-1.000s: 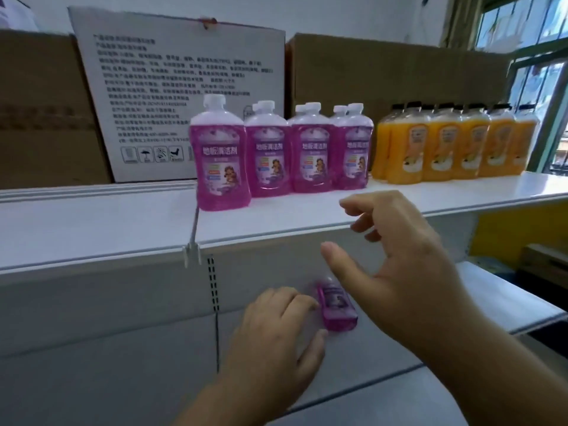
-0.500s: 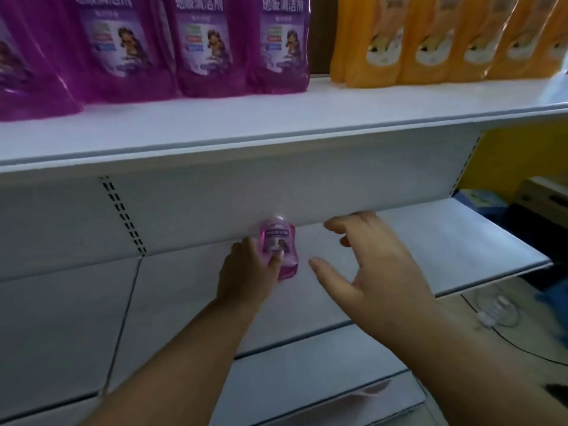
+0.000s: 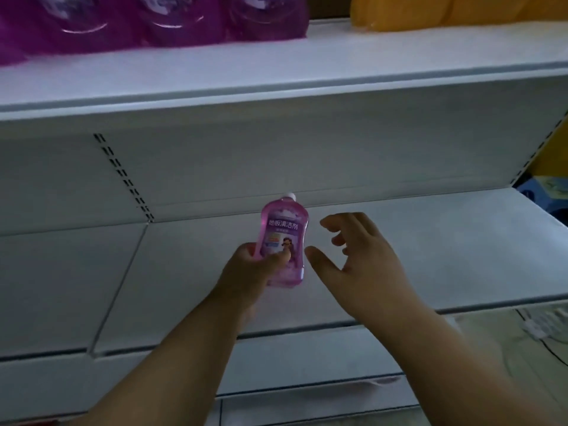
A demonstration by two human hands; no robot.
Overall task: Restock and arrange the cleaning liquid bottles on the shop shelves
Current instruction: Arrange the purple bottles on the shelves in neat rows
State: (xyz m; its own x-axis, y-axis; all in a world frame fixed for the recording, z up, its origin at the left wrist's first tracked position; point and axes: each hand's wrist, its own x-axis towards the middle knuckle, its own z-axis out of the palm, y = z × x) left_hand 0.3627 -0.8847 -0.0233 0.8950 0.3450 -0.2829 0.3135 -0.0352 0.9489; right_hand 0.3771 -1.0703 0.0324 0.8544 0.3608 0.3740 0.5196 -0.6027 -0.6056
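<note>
Left hand point(image 3: 249, 269), forearm extended from the lower left, grasping the lower half of a small pink bottle point(image 3: 284, 241); its thumb lies across the front label and its fingers curl behind the body. The bottle stands nearly upright with its white cap uppermost, held above the middle shelf point(image 3: 430, 256) near the back panel point(image 3: 276, 161); whether its base touches the shelf cannot be told. Right hand point(image 3: 359, 256) just beside the bottle on its right, not touching it, palm facing left, fingers point(image 3: 335, 222) released and loosely spread, thumb pointing toward the bottle's lower edge. Bare white shelf surface lies to either side of the hands, with a seam between shelf sections to the left. The front lip of the middle shelf runs beneath both forearms. Top shelf point(image 3: 338, 66) above carries purple bottles point(image 3: 153, 23) at left and orange bottles point(image 3: 445, 10) at right, bases only in view, set back from its front edge.
</note>
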